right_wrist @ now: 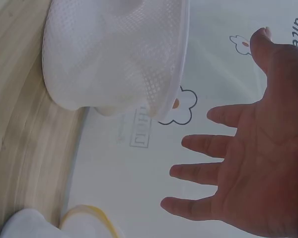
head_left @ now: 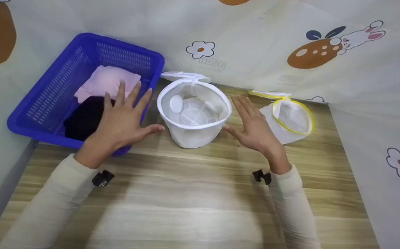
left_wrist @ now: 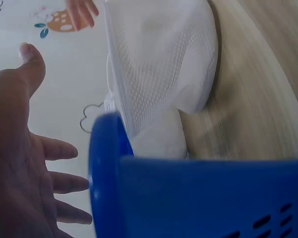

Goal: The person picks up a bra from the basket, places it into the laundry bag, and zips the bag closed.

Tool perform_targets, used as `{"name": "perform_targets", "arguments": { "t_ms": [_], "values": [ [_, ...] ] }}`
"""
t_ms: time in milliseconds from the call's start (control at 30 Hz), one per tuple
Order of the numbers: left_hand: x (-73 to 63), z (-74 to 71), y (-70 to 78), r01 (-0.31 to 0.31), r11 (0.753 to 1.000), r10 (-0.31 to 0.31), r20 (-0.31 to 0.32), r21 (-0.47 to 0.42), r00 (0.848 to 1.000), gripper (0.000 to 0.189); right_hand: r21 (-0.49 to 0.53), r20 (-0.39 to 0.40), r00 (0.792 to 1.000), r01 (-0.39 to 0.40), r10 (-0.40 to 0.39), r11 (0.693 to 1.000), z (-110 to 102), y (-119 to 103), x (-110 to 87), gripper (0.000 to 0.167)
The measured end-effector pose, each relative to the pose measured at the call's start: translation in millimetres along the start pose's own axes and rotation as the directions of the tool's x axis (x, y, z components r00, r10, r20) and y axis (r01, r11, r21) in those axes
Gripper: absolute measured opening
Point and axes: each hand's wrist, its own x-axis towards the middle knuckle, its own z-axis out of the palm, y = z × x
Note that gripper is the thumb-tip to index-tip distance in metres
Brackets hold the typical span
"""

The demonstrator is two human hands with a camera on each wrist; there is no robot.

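Observation:
A white mesh laundry bag [head_left: 196,136] stands upright on the table with its round white-rimmed mouth unzipped and facing up. To its left my left hand [head_left: 118,119] is spread above the near right edge of a blue plastic basket [head_left: 39,135], holding nothing. On the other side my right hand [head_left: 255,129] hovers with fingers extended, its thumb close to the bag's rim. The right wrist view shows that empty palm [right_wrist: 263,153] beside the mesh. Inside the basket lie a pink padded garment [head_left: 103,79] and a black one [head_left: 84,119], partly hidden by my left hand.
A second, smaller mesh bag [head_left: 281,135] with a yellow rim rests at the back right, its mouth open. A patterned sheet [head_left: 255,45] hangs behind and along both sides. The wooden table [head_left: 186,193] stretches toward me between my forearms.

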Motion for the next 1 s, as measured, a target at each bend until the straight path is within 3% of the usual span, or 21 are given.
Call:
{"name": "perform_targets", "arguments": {
  "t_ms": [267,400,600,767,1000],
  "values": [
    [-1.3,-9.6,-24.8,0.12,0.991,-0.119,0.018,-0.055,0.993,0.1,0.075,-0.033,0.999,-0.019,0.022,0.997,4,1,10.0,0.08],
    [-1.8,-12.9,-37.9,0.183,0.977,-0.184,-0.003,-0.109,0.983,0.096,0.129,-0.062,0.997,-0.045,0.054,0.991,7,2,14.5,0.077],
    [-6.1,-13.0,-61.8,0.295,0.927,-0.316,-0.059,-0.23,0.947,0.087,0.215,-0.132,0.986,-0.068,0.098,0.974,14,3,24.9,0.069],
    [-13.0,-10.5,-83.0,0.385,0.891,-0.407,-0.049,-0.239,0.912,0.086,0.288,-0.188,0.965,-0.121,0.18,0.95,20,0,40.3,0.061],
    [-17.2,-6.0,-100.2,0.431,0.871,-0.438,0.026,-0.237,0.899,0.083,0.336,-0.237,0.936,-0.173,0.261,0.926,25,2,57.3,0.046]
  ]
}}
